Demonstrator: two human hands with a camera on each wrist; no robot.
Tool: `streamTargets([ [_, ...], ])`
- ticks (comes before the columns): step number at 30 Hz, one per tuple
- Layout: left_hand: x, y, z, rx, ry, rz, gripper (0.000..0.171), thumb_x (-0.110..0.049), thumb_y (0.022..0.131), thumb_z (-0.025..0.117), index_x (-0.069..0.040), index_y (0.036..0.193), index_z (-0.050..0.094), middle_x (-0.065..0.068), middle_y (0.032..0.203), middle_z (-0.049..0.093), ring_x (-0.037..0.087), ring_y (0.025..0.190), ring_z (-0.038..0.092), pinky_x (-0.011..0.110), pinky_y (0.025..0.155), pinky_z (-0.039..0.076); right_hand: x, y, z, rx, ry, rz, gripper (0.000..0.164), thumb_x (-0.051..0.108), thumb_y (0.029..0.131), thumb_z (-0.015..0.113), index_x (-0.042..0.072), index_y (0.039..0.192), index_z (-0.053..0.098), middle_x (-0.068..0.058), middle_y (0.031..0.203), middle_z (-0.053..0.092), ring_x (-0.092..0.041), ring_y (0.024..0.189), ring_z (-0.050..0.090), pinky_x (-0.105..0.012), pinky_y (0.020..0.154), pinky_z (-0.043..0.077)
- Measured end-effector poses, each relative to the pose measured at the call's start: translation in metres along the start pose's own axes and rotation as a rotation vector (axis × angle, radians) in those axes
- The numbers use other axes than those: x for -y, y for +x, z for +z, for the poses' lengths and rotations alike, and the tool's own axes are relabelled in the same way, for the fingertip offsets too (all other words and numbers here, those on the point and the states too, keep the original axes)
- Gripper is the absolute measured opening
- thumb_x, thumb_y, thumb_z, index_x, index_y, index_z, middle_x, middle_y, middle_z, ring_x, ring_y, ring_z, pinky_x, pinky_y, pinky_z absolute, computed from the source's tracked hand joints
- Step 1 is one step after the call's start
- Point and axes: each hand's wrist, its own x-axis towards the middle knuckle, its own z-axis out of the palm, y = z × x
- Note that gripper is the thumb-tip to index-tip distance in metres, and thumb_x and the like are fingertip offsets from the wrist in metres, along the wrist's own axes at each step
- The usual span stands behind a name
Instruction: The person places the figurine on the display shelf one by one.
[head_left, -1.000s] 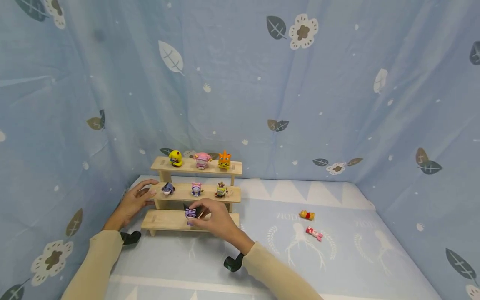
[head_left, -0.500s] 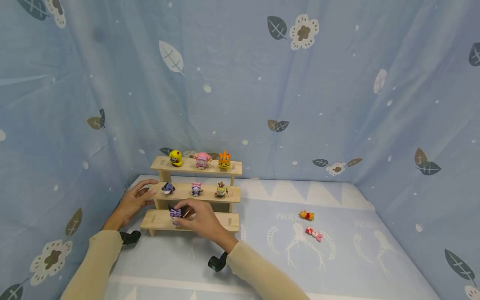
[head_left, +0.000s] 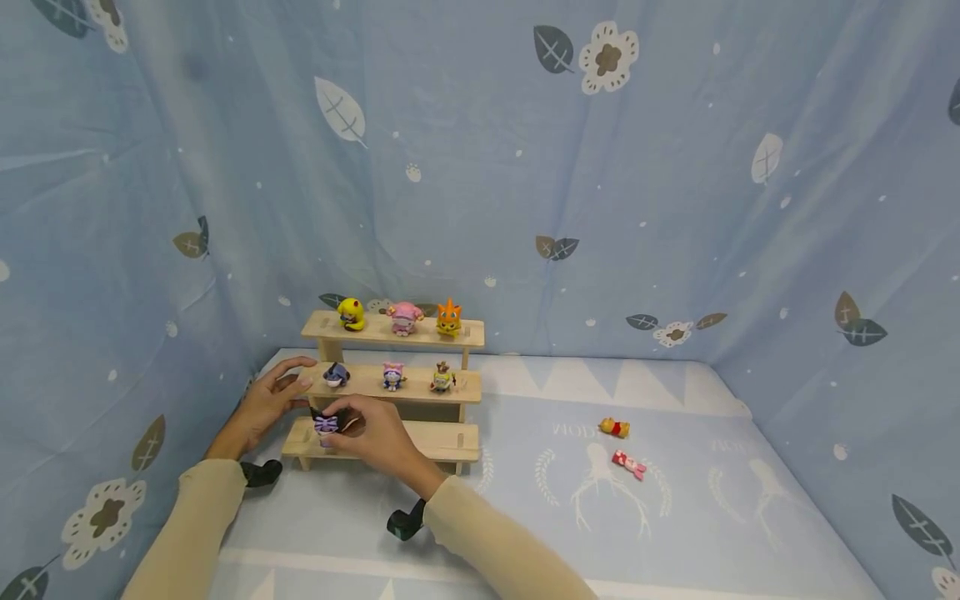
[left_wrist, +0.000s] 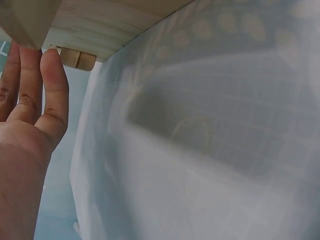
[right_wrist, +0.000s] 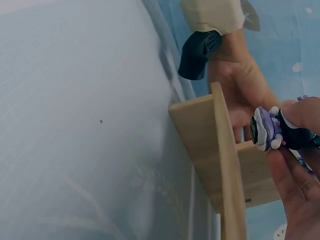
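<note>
My right hand (head_left: 378,435) pinches a small figurine (head_left: 326,425) with a black hood and purple bow between thumb and fingers. It is at the left end of the bottom step of a three-tier wooden display shelf (head_left: 442,439); whether its base touches the wood I cannot tell. In the right wrist view the figurine (right_wrist: 270,129) shows its base. My left hand (head_left: 264,410) grips the left end of the middle step, its fingers (left_wrist: 54,75) against the wood in the left wrist view.
On the top step stand a yellow figurine (head_left: 350,315), a pink one (head_left: 404,318) and an orange one (head_left: 448,318). The middle step bears three more, including a blue-grey donkey (head_left: 336,376). Two figurines, yellow-red (head_left: 615,427) and red-pink (head_left: 628,464), lie on the cloth at right.
My right hand has carried the black-and-purple figurine leftward along the bottom step, from its middle to its left end. The left hand has stayed on the shelf.
</note>
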Motion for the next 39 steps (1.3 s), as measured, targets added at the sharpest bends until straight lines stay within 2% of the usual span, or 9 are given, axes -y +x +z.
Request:
streamTargets([
  [8,0.000,0.000,0.000,-0.003,-0.016,0.007,0.054,-0.037,0.104,0.063,-0.019,0.152,0.046,0.001,0.138,0.049,0.013,0.106,0.062,0.032,0.084,0.058,-0.004,0.007,0.015,-0.037,-0.019,-0.003,0.032,0.013,0.089,0.083,0.017,0.118,0.070,0.007,0.105,0.069,0.004,0.085,0.065,-0.014,0.074,0.056],
  [14,0.001,-0.001,0.001,0.004,-0.046,0.014,0.056,-0.033,0.104,0.063,-0.014,0.153,0.045,-0.002,0.133,0.053,0.014,0.104,0.063,0.032,0.082,0.058,-0.011,0.006,0.024,-0.054,-0.066,-0.001,0.031,0.018,0.089,0.084,0.020,0.118,0.071,0.010,0.102,0.068,0.002,0.083,0.063,-0.012,0.074,0.053],
  [17,0.001,0.000,0.001,0.002,-0.047,0.004,0.057,-0.035,0.104,0.064,-0.013,0.153,0.044,0.001,0.135,0.052,0.014,0.106,0.062,0.032,0.083,0.058,-0.013,0.006,0.026,-0.056,-0.085,-0.004,0.031,0.019,0.090,0.084,0.021,0.118,0.070,0.011,0.102,0.068,0.001,0.085,0.063,-0.012,0.076,0.052],
  [25,-0.003,0.001,0.002,-0.005,-0.022,-0.005,0.059,-0.040,0.103,0.064,-0.017,0.154,0.044,0.014,0.153,0.039,0.013,0.113,0.059,0.032,0.085,0.058,-0.013,0.008,0.023,-0.067,-0.100,-0.013,0.031,0.018,0.091,0.083,0.021,0.118,0.070,0.011,0.106,0.065,-0.007,0.090,0.065,-0.014,0.079,0.052],
  [32,-0.001,0.000,0.001,0.003,-0.031,-0.004,0.058,-0.037,0.103,0.064,-0.017,0.154,0.044,0.015,0.152,0.038,0.013,0.111,0.060,0.031,0.085,0.058,-0.014,0.009,0.024,-0.058,-0.136,-0.007,0.032,0.017,0.090,0.083,0.021,0.118,0.070,0.011,0.109,0.064,0.004,0.091,0.058,-0.009,0.080,0.049],
  [39,0.003,0.001,0.000,-0.002,-0.029,-0.003,0.059,-0.039,0.103,0.064,-0.016,0.154,0.044,0.012,0.144,0.046,0.014,0.109,0.061,0.032,0.084,0.058,-0.014,0.010,0.025,-0.037,-0.150,-0.008,0.034,0.016,0.090,0.083,0.021,0.120,0.068,0.011,0.109,0.064,-0.001,0.090,0.061,-0.010,0.078,0.049],
])
